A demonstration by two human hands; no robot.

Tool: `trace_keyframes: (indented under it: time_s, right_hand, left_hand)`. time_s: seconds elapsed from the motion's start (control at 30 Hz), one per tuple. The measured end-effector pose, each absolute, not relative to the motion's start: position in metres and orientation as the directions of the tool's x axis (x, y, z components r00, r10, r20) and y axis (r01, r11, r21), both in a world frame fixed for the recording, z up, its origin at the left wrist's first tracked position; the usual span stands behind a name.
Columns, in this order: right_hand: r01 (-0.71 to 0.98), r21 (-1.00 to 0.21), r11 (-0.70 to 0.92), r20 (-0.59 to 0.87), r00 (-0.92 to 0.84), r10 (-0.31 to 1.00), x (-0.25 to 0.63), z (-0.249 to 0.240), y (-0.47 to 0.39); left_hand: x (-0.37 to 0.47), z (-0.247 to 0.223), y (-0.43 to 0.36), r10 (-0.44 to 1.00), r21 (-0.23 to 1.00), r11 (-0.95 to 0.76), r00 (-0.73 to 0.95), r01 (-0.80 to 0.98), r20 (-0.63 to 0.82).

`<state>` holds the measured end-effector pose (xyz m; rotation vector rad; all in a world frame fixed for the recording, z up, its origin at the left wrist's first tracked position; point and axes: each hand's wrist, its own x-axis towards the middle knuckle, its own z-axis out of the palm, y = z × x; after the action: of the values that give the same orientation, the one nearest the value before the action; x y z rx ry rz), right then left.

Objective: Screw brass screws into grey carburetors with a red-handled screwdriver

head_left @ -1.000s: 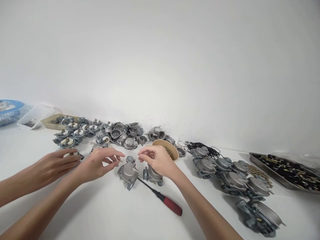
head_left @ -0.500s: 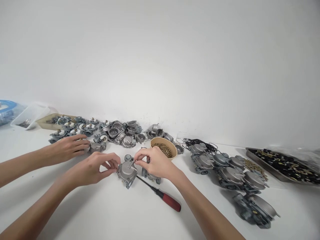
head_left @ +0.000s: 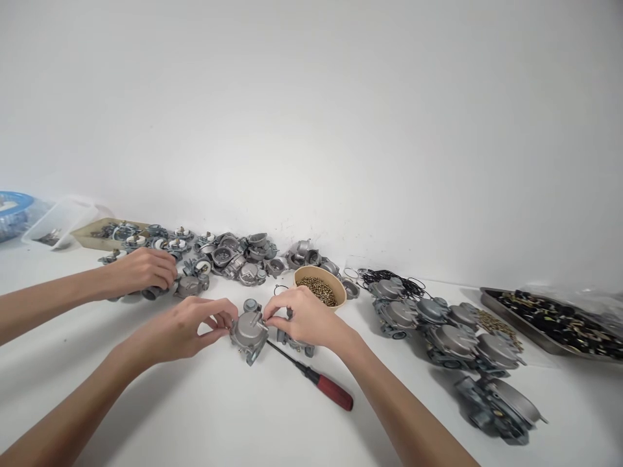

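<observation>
A grey metal carburetor [head_left: 249, 329] sits on the white table with its domed float bowl facing up, between my two hands. My left hand [head_left: 192, 327] is closed in a pinch at the left edge of the bowl; whatever is between the fingertips is too small to make out. At the opposite edge, thumb and index finger of my right hand [head_left: 302, 314] pinch together, with their tips partly hiding what they hold. Partly covered by my right hand is a second carburetor [head_left: 304, 347]. A screwdriver [head_left: 331, 390] with a red and black handle lies in front, its shaft pointing toward the first carburetor.
Behind my right hand stands a round tub [head_left: 343, 297] of brass-coloured screws. Another person's hand [head_left: 150, 269] reaches over carburetor bodies at left. Loose float bowls [head_left: 224, 256] lie along the wall. Several carburetors [head_left: 452, 340], black rings [head_left: 394, 282] and a metal tray [head_left: 535, 331] are on the right.
The other person's hand has risen slightly and its fingers have curled in over the carburetor bodies. My two hands stay at the same carburetor, almost unmoved.
</observation>
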<state>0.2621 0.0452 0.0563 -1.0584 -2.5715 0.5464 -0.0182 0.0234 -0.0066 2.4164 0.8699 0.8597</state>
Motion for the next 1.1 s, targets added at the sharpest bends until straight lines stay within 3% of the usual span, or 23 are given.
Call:
trace_keyframes:
  time_s: [0.37, 0.8, 1.1]
  right_hand:
    - [0.646, -0.371, 0.667, 0.097, -0.688, 0.719, 0.263, 0.046, 0.049]
    - [0.599, -0.397, 0.695, 0.09, -0.728, 0.679, 0.264, 0.047, 0.051]
    - [0.591, -0.338, 0.732, 0.192, -0.718, 0.669, 0.274, 0.077, 0.04]
  left_hand:
    - [-0.012, -0.004, 0.025, 0.668, 0.578, -0.716, 0.627, 0.392, 0.402]
    - [-0.013, -0.003, 0.028, 0.656, 0.512, -0.741, 0.635, 0.435, 0.409]
    - [-0.012, -0.007, 0.028, 0.678, 0.545, -0.719, 0.607, 0.431, 0.414]
